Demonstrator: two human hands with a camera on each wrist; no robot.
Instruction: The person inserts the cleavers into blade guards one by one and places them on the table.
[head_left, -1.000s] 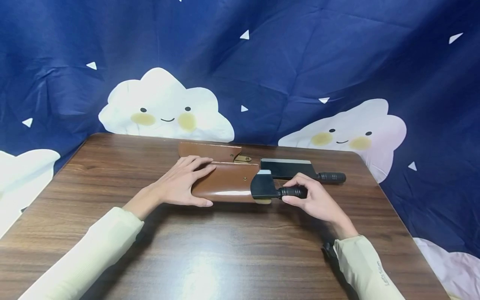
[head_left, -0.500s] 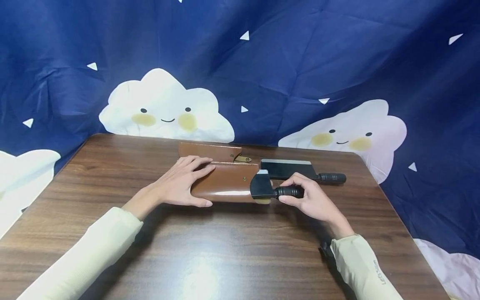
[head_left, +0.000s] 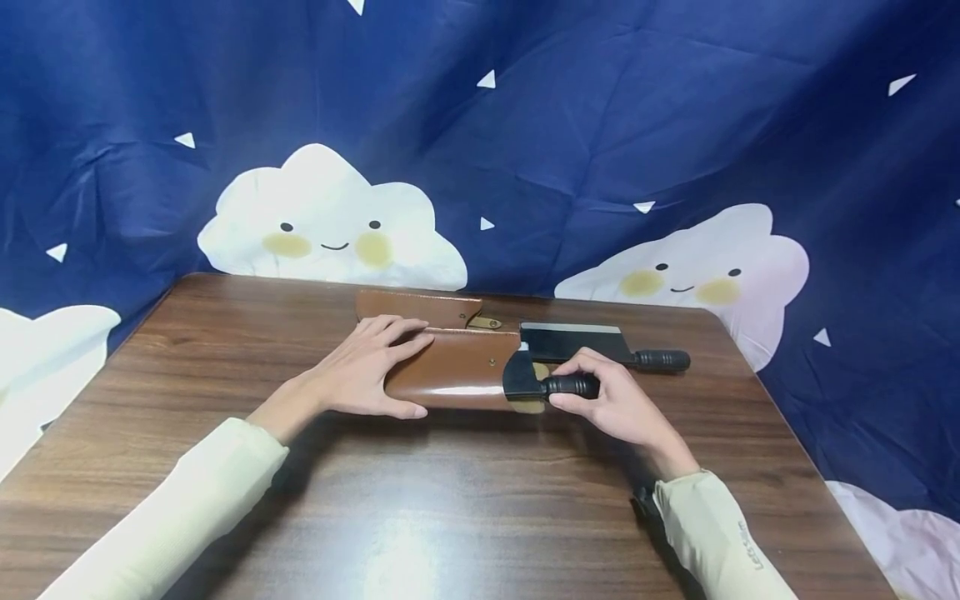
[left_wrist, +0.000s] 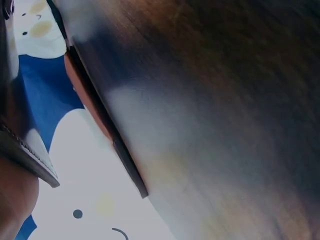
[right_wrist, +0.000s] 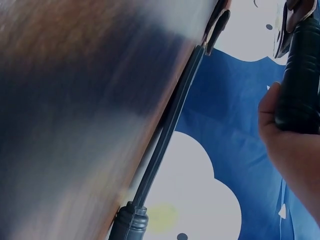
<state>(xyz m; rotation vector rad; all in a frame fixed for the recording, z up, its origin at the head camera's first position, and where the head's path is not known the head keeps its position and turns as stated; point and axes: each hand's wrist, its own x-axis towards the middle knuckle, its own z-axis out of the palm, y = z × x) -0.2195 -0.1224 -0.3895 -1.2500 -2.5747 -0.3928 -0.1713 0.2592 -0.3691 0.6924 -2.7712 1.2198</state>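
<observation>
My left hand (head_left: 360, 371) grips the closed end of a glossy brown leather sheath (head_left: 457, 371), thumb along the near edge and fingers over the top. From the sheath's right end sticks a short piece of a cleaver's black blade (head_left: 521, 375); the rest of the blade is hidden inside. Fingers and thumb of my right hand (head_left: 618, 404) hold the cleaver's ribbed black handle (head_left: 572, 386). In the right wrist view the handle (right_wrist: 301, 75) is raised off the table. The left wrist view shows the sheath's stitched edge (left_wrist: 30, 159) raised as well.
Behind, a second cleaver (head_left: 573, 342) lies flat, handle to the right. To its left lies another brown sheath (head_left: 420, 309) with a snap strap (head_left: 486, 323). All this is on a wood-grain table (head_left: 450, 517); a blue cloud-print curtain (head_left: 525, 150) hangs behind it.
My right hand has moved left with the cleaver, and less of its blade shows outside the sheath. The left hand and sheath have stayed nearly in place; the view tips slightly upward.
</observation>
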